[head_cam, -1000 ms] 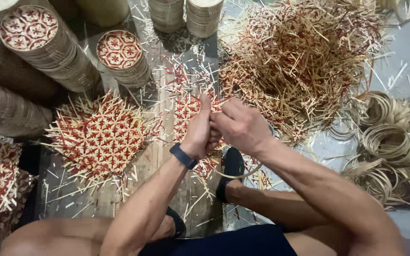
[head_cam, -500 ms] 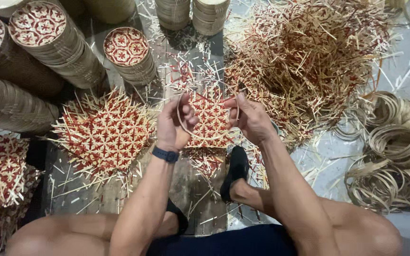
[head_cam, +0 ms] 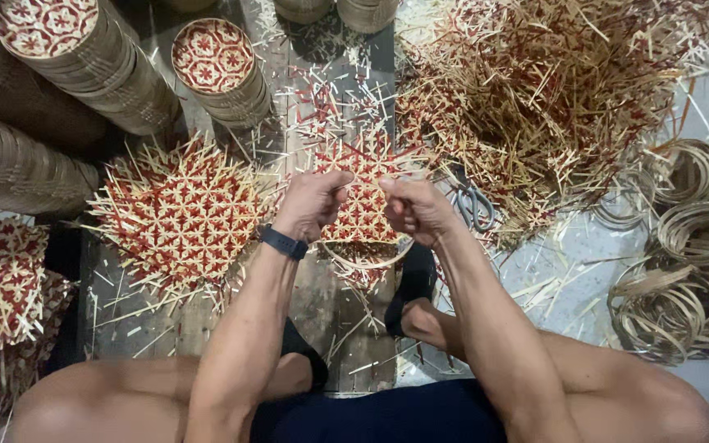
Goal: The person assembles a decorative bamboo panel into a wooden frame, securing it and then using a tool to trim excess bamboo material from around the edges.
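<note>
Plank floor [head_cam: 322, 287]; both hands [head_cam: 363, 209] grip woven mat [head_cam: 363, 201].

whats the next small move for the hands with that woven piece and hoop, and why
Probably press the thin bamboo hoop down around the red-and-tan woven mat. The left hand and right hand pinch its top edge, the hoop shows only below them, and loose strip ends poke out all round.
</note>
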